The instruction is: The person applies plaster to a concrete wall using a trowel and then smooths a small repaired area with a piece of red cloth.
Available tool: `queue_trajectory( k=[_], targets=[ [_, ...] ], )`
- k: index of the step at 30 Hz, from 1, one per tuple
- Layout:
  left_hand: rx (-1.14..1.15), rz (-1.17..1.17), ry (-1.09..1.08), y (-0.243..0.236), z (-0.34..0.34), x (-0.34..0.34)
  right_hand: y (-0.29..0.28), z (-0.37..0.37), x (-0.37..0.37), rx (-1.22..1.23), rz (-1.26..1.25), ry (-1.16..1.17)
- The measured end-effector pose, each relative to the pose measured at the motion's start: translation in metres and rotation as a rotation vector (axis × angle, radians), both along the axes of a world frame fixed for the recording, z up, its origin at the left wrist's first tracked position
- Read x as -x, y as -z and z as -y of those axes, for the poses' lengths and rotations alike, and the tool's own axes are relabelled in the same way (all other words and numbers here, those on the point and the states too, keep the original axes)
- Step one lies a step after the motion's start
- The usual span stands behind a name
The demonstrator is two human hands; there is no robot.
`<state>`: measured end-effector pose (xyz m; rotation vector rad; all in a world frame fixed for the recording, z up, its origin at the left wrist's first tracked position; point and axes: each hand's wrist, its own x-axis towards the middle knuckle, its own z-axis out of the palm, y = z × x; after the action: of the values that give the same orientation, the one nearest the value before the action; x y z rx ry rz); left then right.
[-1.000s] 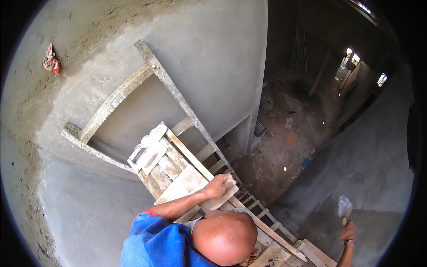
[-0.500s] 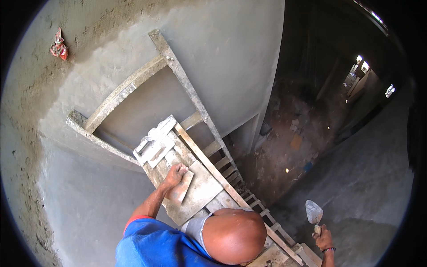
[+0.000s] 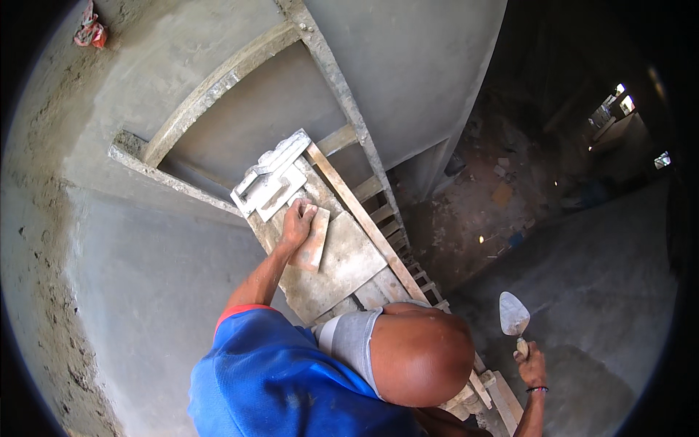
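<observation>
My left hand (image 3: 297, 226) grips the upper end of a small flat rectangular piece (image 3: 313, 244), tan and smeared with plaster. It is over a larger flat pale slab (image 3: 346, 258) on a plank platform (image 3: 368, 295). Just past my fingers, at the platform's far end, lies a white float (image 3: 271, 188) with a handle. Off to the right, my right hand (image 3: 533, 364) is closed round the handle of a pointed trowel (image 3: 514, 313), its grey blade up and near the grey wall. What looks like my bent knee (image 3: 422, 353) hides the platform's near part.
A plaster-crusted wooden ladder frame (image 3: 331, 73) stands beyond the platform. Smooth grey plaster covers the wall (image 3: 160, 262) at left, rougher along its edge. A red-and-white crumpled wrapper (image 3: 90, 30) is at upper left. Far below on the right is a dim, debris-strewn floor (image 3: 480, 207).
The view has shifted, so the platform and ladder sit higher in the picture. My left hand keeps the flat piece and is slightly closer to the float. The trowel stays in my right hand.
</observation>
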<state>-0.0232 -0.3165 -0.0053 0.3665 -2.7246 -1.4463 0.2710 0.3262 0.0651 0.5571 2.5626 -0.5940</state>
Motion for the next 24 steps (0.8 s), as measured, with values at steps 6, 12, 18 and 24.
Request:
queue_trajectory(
  k=[6,12,18,24],
  targets=[
    [-0.233,0.251,-0.069,-0.001,0.006,-0.018,-0.003,0.013,0.009,0.005,0.044,0.0],
    [0.584,-0.179,0.134,-0.066,0.024,0.008,-0.009,0.026,0.028,0.088,-0.023,0.003],
    [1.055,-0.303,0.392,-0.02,0.002,-0.017,-0.006,0.042,0.05,0.173,0.054,0.058],
    [0.912,-0.151,0.336,-0.021,-0.006,-0.042,0.007,0.048,0.064,0.226,0.034,-0.036]
  ],
)
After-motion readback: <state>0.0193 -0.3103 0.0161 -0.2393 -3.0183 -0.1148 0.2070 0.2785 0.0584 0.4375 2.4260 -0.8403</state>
